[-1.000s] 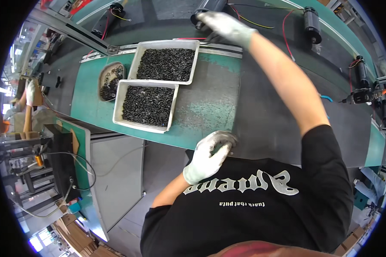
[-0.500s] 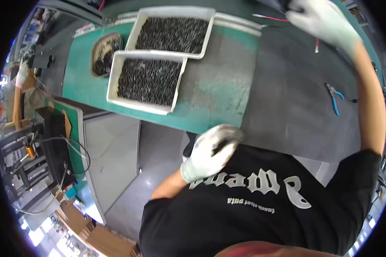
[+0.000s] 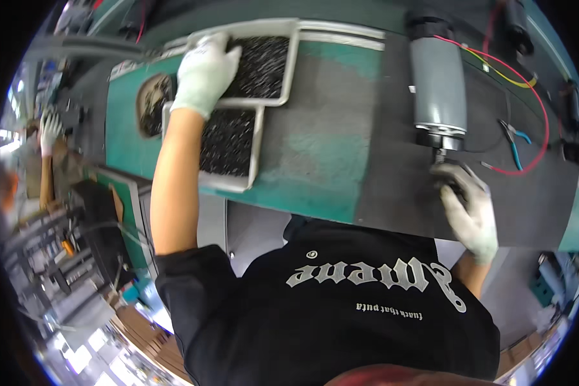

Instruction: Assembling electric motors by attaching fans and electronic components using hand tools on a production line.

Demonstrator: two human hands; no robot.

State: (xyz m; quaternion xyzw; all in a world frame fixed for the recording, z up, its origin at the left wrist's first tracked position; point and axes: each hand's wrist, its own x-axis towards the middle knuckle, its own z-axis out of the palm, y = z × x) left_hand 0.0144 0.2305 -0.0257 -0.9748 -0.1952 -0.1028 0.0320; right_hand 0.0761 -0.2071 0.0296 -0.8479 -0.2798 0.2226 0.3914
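My left hand (image 3: 206, 74), in a white glove, reaches into the far white bin (image 3: 291, 64) of small black parts. Its thumb stands apart from the fingers, whose tips are partly hidden. My right hand (image 3: 469, 209), also gloved, is at the shaft end of a grey cylindrical motor (image 3: 439, 83) with black end caps. The fingers are curled close to the shaft tip (image 3: 440, 156); anything between them is too dark and blurred to name. A second white bin (image 3: 258, 151) of similar black parts stands nearer, partly covered by my left forearm.
Left of the bins sits a small brown tray (image 3: 141, 109) with black parts. Pliers with blue handles (image 3: 513, 147) lie right of the motor, inside a looped red wire (image 3: 547, 122). Another dark cylinder (image 3: 518, 29) stands behind. At far left a co-worker's gloved hand (image 3: 49, 132) shows.
My left hand has gone from near my body to the far bin. My right hand has come from the upper right down to the shaft end. The grey motor now lies in view.
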